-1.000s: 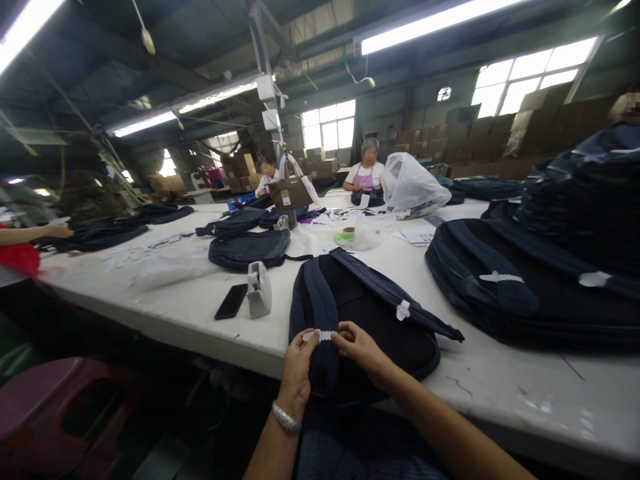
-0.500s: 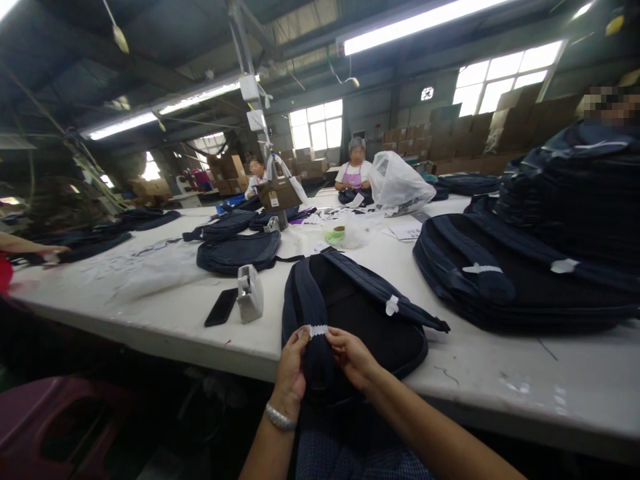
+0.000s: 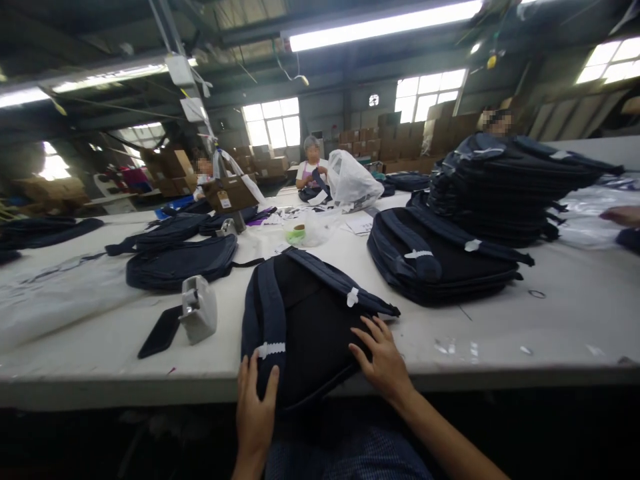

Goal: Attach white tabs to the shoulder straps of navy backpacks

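Note:
A dark navy backpack [image 3: 320,320] lies back side up at the table's front edge, its two shoulder straps on top. White tape [image 3: 273,349] is wrapped round the left strap, and another white piece [image 3: 353,297] sits on the right strap. My left hand [image 3: 257,400] rests at the backpack's lower left, fingers apart, just below the taped strap. On the lower right side my right hand [image 3: 381,357] lies with spread fingers against the bag's edge. Neither hand grips anything.
A tape dispenser [image 3: 199,310] and a black phone [image 3: 160,331] are at left. Stacked backpacks [image 3: 450,267] stand at right, with a taller pile [image 3: 500,193] behind. Beyond are a green tape roll [image 3: 296,232], a plastic bag [image 3: 350,179] and a seated co-worker [image 3: 311,173].
Both hands have let go of the white tape on the left strap and opened. My right hand has moved to the bag's right side. The view has turned rightward.

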`<state>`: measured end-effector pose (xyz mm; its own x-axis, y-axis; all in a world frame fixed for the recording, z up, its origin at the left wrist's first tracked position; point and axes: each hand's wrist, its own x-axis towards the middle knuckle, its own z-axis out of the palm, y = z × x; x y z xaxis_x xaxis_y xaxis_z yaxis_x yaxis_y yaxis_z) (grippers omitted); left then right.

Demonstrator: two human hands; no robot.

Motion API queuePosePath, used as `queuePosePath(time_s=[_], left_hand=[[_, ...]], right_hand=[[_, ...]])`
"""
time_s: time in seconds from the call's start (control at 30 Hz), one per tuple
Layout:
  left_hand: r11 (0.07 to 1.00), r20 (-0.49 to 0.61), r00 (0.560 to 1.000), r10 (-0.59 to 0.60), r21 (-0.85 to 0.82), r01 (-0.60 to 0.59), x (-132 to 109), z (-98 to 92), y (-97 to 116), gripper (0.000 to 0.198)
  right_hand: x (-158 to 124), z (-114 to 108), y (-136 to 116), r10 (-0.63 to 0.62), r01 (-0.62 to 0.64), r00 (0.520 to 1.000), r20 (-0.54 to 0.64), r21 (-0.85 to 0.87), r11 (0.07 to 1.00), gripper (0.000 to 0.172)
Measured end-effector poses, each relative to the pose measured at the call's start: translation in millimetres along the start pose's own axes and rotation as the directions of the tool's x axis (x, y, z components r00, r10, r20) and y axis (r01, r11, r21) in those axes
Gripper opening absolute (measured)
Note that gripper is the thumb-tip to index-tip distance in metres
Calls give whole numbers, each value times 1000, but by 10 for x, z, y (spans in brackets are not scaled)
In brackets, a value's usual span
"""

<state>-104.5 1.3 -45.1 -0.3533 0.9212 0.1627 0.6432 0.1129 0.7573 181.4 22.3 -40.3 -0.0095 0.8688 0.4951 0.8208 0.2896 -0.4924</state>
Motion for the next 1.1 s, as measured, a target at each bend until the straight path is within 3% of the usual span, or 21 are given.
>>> queuePosePath(time_s=[0.1, 0.17, 0.2, 0.27, 0.33, 0.4, 0.47, 0.53, 0.6, 0.67, 0.73, 0.83, 0.93, 1.03, 1.1], left_hand=[[976, -74, 989, 132, 185, -116, 223, -159, 166, 56], [913, -139, 937, 319, 308, -266, 253, -239, 351, 50], [867, -108, 899, 425, 333, -370, 214, -232, 455, 47], [740, 104, 789, 606, 289, -607, 59, -99, 657, 45], [605, 362, 641, 677, 222, -765, -113, 156, 810, 60], [540, 479, 582, 657, 240, -807, -204, 429, 898, 81], [541, 510, 597, 619, 274, -795, -181, 619, 944, 85], [569, 535, 606, 588, 258, -781, -75, 683, 980, 72], [619, 552, 619, 559, 220, -754, 53, 639, 1028, 56], [693, 541, 663, 517, 190, -696, 160, 542, 1095, 44], [768, 508, 718, 476, 158, -621, 231, 443, 1173, 38], [842, 441, 771, 459, 63, -536, 281, 338, 1289, 39], [867, 384, 791, 477, -59, -494, 281, 272, 1372, 41], [881, 364, 805, 468, -123, -457, 247, 227, 1390, 42], [889, 357, 816, 455, -128, -440, 206, 213, 1383, 42]], right_hand=[[-175, -141, -53, 8, -14, 999, 47, 122, 992, 28], [-290, -245, -37, 55, -61, 998, 34, 235, 970, 27], [-345, -284, -3, 100, -101, 995, 18, 284, 953, 26], [-438, -327, 93, 199, -184, 980, -7, 353, 917, 24], [-506, -334, 184, 238, -222, 971, 8, 389, 894, 23], [-547, -336, 233, 227, -221, 973, 35, 412, 884, 23], [-568, -357, 239, 212, -213, 976, 50, 432, 876, 23], [-576, -397, 222, 222, -222, 974, 53, 449, 865, 22], [-575, -433, 196, 253, -247, 966, 50, 467, 849, 22], [-559, -434, 160, 301, -286, 952, 57, 514, 808, 24], [-514, -384, 103, 347, -328, 934, 87, 596, 733, 40], [-366, -241, -16, 377, -366, 915, 145, 694, 620, 79], [-145, -125, -121, 433, -414, 890, 142, 651, 636, 103], [62, -109, -171, 546, -532, 822, 160, 558, 637, 110], [147, -134, -187, 558, -529, 819, 133, 552, 644, 97]])
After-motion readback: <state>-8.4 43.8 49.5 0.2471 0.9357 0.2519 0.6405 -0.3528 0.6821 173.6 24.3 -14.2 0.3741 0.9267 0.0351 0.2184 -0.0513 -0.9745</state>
